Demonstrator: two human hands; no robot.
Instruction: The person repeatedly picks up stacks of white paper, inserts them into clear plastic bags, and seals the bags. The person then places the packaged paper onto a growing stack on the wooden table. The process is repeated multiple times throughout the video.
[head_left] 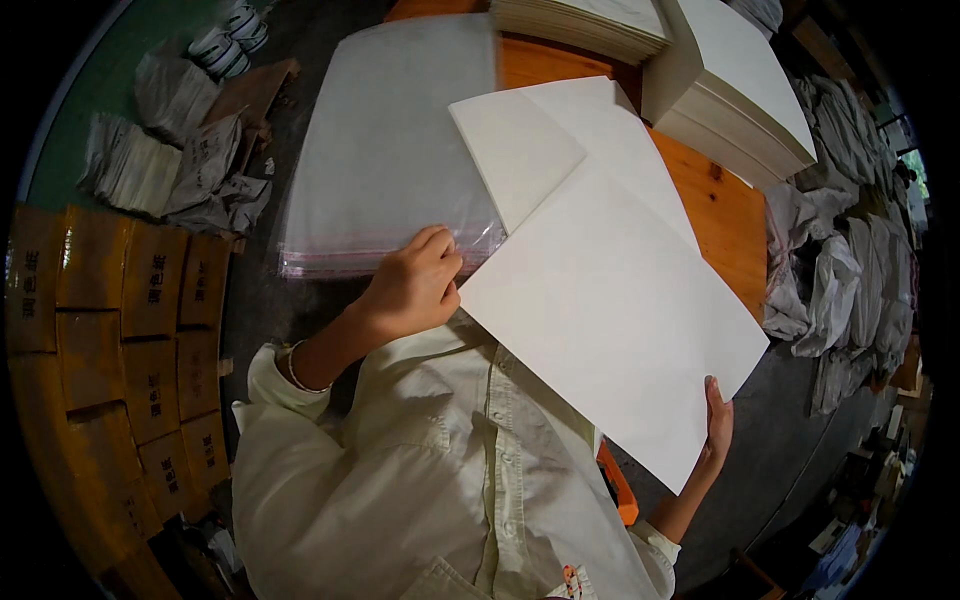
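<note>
A large white sheet of paper (610, 310) lies tilted in front of my chest. My right hand (718, 425) grips its lower right edge, thumb on top and fingers hidden underneath. My left hand (412, 285) is closed, knuckles up, beside the sheet's left corner; its fingertips hide whatever they pinch. Just beyond that hand is a stack of clear plastic sleeves (400, 140) with pinkish strips along the near edge. Crumpled clear film shows between the left fingers and the paper. More white paper (600, 115) lies beneath the sheet, with a cream folded-looking piece (515, 155) at its left.
The orange wooden table (715, 215) carries a tall white paper stack (745, 90) at the back right and another stack (585, 30) at the back. Brown cartons (150, 380) are piled on the left. Grey plastic-wrapped bundles (845, 270) stand on the right.
</note>
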